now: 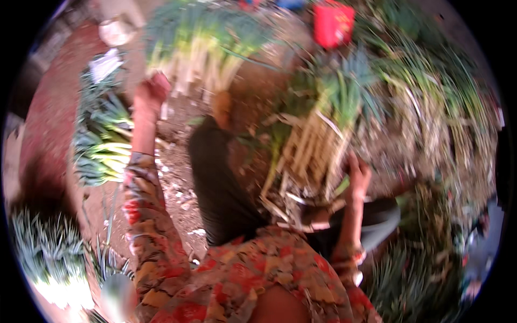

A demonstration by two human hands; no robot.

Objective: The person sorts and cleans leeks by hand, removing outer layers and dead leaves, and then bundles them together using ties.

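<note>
My left hand (152,89) is reached out far to the left, its blurred fingers curled closed at the near edge of a spread of pale-stemmed green onions (199,51). Whether a stalk is in that hand I cannot make out. Between my legs lies a bunch of untrimmed green onions (318,142), brownish stems toward me and green leaves away. My right hand (358,171) is close by the right side of this bunch, fingers partly bent and smeared. Whether it touches a stem is unclear.
More untrimmed green onions (414,97) lie in a long heap at right. Bundled green onions (102,151) lie left of my forearm, with another bundle (51,253) at the lower left. A red container (334,24) stands at the back. Peelings (180,156) litter the ground.
</note>
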